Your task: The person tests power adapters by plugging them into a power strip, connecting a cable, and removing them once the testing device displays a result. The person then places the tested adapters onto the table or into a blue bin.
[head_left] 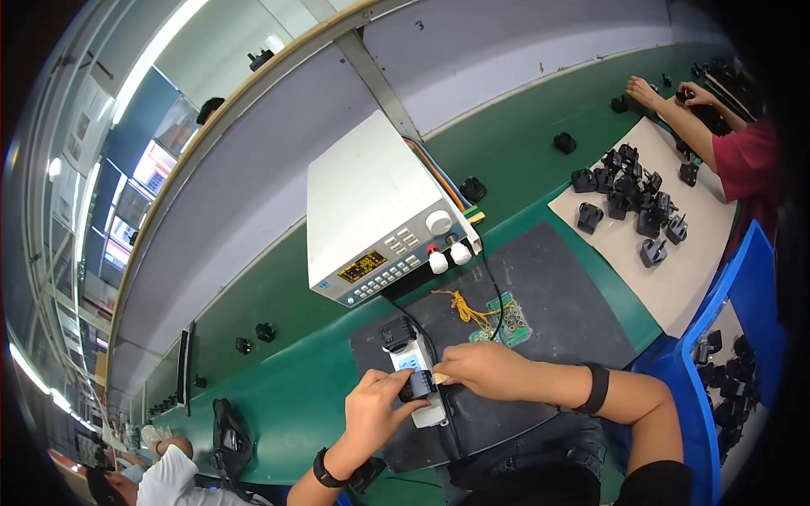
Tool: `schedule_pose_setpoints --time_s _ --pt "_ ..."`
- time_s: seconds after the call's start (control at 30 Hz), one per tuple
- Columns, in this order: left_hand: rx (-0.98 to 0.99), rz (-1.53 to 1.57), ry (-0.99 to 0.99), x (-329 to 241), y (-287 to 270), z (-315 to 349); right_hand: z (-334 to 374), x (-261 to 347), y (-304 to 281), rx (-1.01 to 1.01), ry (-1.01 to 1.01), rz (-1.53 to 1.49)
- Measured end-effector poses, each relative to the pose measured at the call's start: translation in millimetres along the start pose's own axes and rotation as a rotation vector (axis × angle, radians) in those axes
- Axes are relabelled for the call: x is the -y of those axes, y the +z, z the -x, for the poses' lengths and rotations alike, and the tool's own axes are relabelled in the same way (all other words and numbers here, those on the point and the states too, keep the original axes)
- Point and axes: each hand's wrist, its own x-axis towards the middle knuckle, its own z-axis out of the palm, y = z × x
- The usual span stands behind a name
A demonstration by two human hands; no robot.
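Observation:
Close in front of me, a white socket block (430,413) with a small lit blue display (411,363) lies on a dark grey mat (557,295). The fingers and thumb of my left hand (371,413) are closed around a black power adapter (417,386) against the block's middle. From the other side, my right hand (485,369) pinches a small yellowish piece (440,379) right beside that adapter; its kind is not clear. Another black block (396,333) sits at the far end of the white block. A black cable (447,413) runs alongside.
Beyond the mat stands a white bench power supply (371,211). Yellow wires (462,308) and a green circuit board (512,322) lie at the mat's far side. Many black adapters (629,190) cover a beige sheet (591,278); a blue bin (700,337) holds more. Co-workers sit at both sides.

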Motion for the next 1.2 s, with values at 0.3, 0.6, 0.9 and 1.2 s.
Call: schedule_pose_setpoints --time_s 0.3,0.6,0.9,1.2 --pt "-0.071 -0.083 -0.035 52.2 -7.0 -45.4 -54.0 -79.0 -103.1 -0.283 0.358 0.801" --pt "0.133 -0.069 0.100 61.7 4.6 -67.0 -157.9 -247.2 -114.9 0.004 0.700 0.723" --pt "-0.318 0.121 -0.047 84.3 -64.9 -48.5 -92.2 -206.0 -167.6 -0.215 0.638 0.839" --pt "-0.330 -0.120 -0.447 326.3 44.4 -22.0 -16.0 12.9 -86.4 0.015 0.530 -0.734"
